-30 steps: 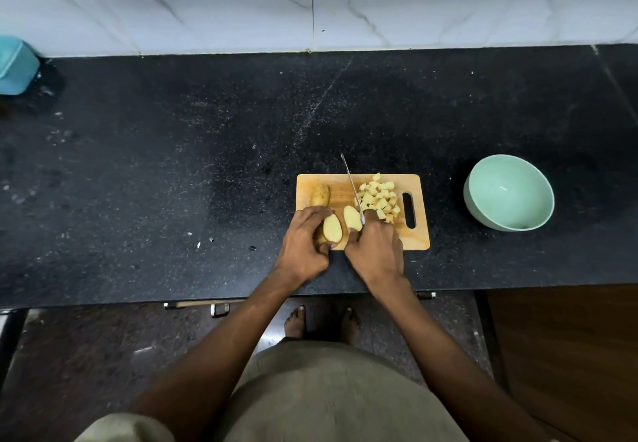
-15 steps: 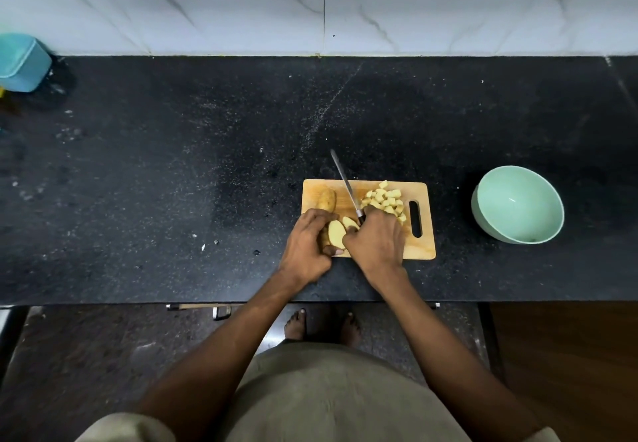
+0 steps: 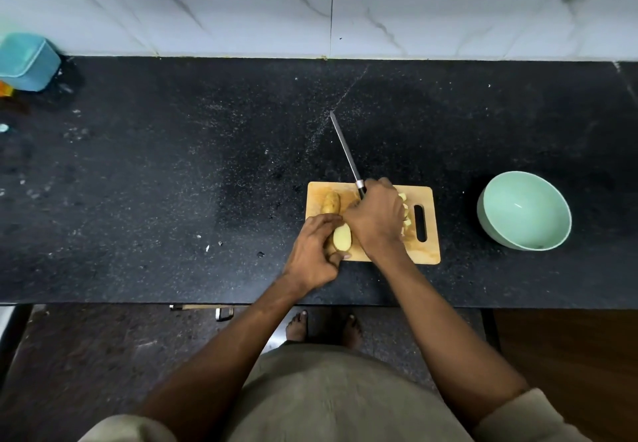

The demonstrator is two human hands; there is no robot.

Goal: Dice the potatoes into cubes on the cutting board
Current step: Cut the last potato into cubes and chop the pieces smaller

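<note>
A small wooden cutting board (image 3: 429, 255) lies near the counter's front edge. My left hand (image 3: 314, 255) holds a cut potato piece (image 3: 341, 237), pale face up, at the board's near left. A whole potato (image 3: 331, 201) with skin lies behind it. My right hand (image 3: 378, 220) grips a knife (image 3: 345, 151) by its dark handle; the blade points away to the far left, above the counter beyond the board. Diced potato cubes (image 3: 405, 208) peek out to the right of that hand, mostly hidden by it.
A mint-green bowl (image 3: 524, 210) sits on the black counter (image 3: 172, 182) to the right of the board. A blue container (image 3: 27, 62) stands at the far left by the white marble wall. Small scraps lie on the counter left of the board.
My right hand has moved away from me over the board, carrying the knife so its blade now reaches past the far edge. The cubes are now mostly covered. My left hand stays on the potato piece.
</note>
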